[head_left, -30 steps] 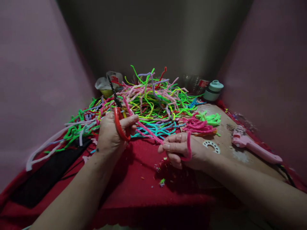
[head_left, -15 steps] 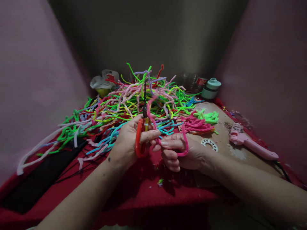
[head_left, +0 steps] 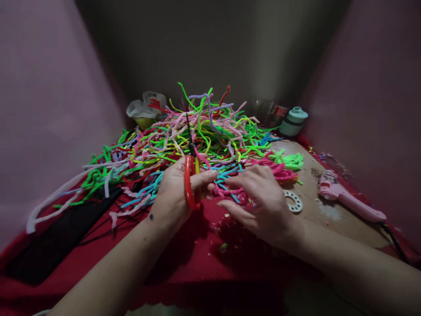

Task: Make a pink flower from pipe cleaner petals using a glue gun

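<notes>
- The left hand point(head_left: 177, 193) is closed around the red handle of a pair of scissors point(head_left: 188, 182), whose dark blades point up and away over the heap.
- The right hand point(head_left: 261, 197) lies palm down with its fingers spread and grips nothing. Its fingertips rest on a pink pipe cleaner point(head_left: 230, 192) curled on the red cloth point(head_left: 184, 259), just beside the scissors, about mid-table.
- A big tangled heap of pipe cleaners point(head_left: 204, 131) in green, yellow, pink, blue and lilac fills the far half of the table, with strands trailing towards the left edge.
- At the far left corner a crumpled plastic bag point(head_left: 146, 107) sits behind the heap. Something yellow shows at its foot, but what is inside the bag cannot be made out.
- At the far right corner stands a mint-green jar point(head_left: 294, 121) with its lid on, so its contents are hidden. Just left of it is a clear plastic container point(head_left: 265, 110) with a red label, too dim to tell what it holds.
- On the cardboard sheet point(head_left: 312, 193) along the right side lie a green bundle point(head_left: 288, 160) and a pink bundle point(head_left: 274, 170), touching each other. A white half-ring point(head_left: 294, 202) lies near the right hand's wrist.
- A pink glue gun point(head_left: 348, 199) lies near the right edge.
- A flat black piece point(head_left: 55, 243) lies at the near left corner.
</notes>
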Demonstrator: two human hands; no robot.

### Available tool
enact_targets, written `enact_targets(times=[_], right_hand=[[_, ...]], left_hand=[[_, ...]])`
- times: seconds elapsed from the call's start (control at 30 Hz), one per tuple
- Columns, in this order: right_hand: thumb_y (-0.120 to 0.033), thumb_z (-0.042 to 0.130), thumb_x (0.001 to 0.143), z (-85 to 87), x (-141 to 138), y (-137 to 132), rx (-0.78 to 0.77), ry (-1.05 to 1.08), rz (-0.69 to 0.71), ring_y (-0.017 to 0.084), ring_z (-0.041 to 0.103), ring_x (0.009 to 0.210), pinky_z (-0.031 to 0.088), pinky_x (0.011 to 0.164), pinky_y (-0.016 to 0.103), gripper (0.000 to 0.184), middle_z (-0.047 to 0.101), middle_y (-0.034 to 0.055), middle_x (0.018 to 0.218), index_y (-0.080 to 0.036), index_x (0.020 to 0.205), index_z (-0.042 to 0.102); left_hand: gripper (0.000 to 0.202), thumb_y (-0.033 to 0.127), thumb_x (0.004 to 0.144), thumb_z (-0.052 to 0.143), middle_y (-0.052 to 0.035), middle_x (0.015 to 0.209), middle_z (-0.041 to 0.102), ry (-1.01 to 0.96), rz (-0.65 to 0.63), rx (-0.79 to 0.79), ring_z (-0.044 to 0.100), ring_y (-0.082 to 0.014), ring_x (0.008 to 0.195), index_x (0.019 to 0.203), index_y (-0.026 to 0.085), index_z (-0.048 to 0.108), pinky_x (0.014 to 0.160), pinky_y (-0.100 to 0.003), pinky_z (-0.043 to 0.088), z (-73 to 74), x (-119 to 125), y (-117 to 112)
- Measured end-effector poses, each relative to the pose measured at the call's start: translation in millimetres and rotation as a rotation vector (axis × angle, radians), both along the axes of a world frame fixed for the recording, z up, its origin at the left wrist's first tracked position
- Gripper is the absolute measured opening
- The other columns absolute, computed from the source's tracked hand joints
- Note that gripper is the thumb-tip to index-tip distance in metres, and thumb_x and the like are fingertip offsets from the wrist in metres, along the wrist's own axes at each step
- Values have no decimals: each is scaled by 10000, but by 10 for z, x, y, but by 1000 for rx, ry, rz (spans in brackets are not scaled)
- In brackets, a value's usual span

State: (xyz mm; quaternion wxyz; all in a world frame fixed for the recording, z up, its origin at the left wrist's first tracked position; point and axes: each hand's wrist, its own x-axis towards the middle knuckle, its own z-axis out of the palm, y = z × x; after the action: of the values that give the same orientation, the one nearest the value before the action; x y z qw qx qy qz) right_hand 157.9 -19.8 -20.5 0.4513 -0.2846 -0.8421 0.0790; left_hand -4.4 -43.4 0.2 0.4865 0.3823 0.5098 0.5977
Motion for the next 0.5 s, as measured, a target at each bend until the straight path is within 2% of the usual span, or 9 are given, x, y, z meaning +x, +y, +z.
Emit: enact_targets(times=[0.1,0.17,0.23,0.33,0.43,0.5], right_hand=[[-197,575,801,-78,-47,-26,16,-109,33,179,513,692,375,720,371,99,647,55,693,-138,832,649],[-145,540,813,-102,-60,-24,-45,-74,71,166,512,691,380,720,356,120,639,52,689,-130,848,654],[-143,523,820,-94,-56,-29,-173,-2,120,155,516,705,389,706,328,140,630,55,719,-127,867,655],[-190,512,834,-59,-42,-43,-569,149,207,111,489,623,378,594,260,139,584,20,686,-147,841,643],[-260,557,813,-44,-45,-36,-1001,337,312,66,387,507,294,483,218,118,499,-29,600,-164,770,610],[-279,607,777,-45,-59,-20,-1174,453,377,51,336,475,245,452,210,126,460,-45,568,-162,733,588]], left_hand=[[279,181,599,725,42,546,569,-24,-12,-13,579,-112,470,792,168,523,441,-200,491,3,16,-13],[270,189,604,722,32,554,579,-28,-24,-34,577,-113,461,791,166,530,439,-205,492,6,21,-15],[267,186,606,719,32,548,577,-23,-20,-34,572,-110,456,799,165,535,438,-202,487,11,25,-13],[310,166,605,712,49,526,552,-11,-6,-10,542,-95,426,863,169,541,398,-180,445,16,25,-4],[388,176,598,717,61,541,534,-22,-10,14,514,-85,408,943,174,540,372,-178,406,12,20,8],[426,208,589,731,66,551,520,-33,-10,27,509,-87,411,965,175,534,374,-187,401,7,18,14]])
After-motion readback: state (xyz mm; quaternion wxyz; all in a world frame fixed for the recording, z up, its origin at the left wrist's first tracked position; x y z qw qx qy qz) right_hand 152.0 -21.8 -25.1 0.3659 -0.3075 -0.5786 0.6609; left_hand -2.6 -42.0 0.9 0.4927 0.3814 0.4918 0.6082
